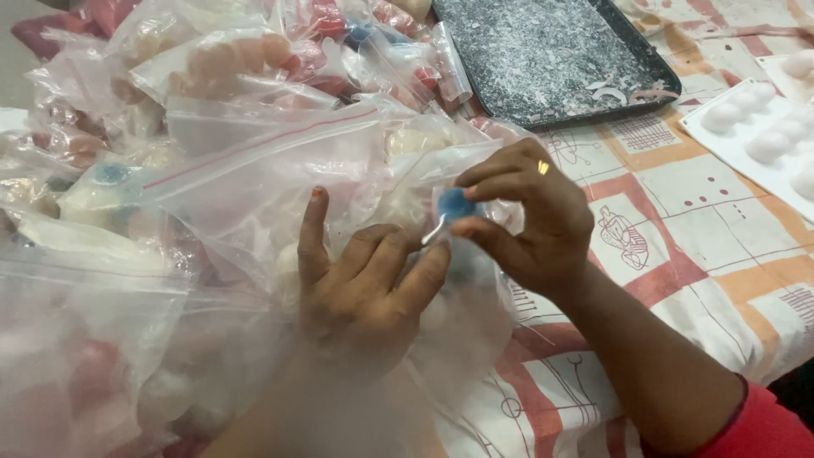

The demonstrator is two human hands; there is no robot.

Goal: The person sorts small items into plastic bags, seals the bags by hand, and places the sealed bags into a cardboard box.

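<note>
Clear plastic zip bags fill my whole left side, heaped on one another. The big clear zip bag with a thin pink seal line (254,170) lies across the middle of the heap, mouth towards my right, and my left hand (365,288) presses flat on it. Behind it, a clear bag of pale peach round pieces (229,64) sits near the top. At the left, a clear bag showing something white and blue (102,191).

Small blue ball (456,203) in fingertips
</note>
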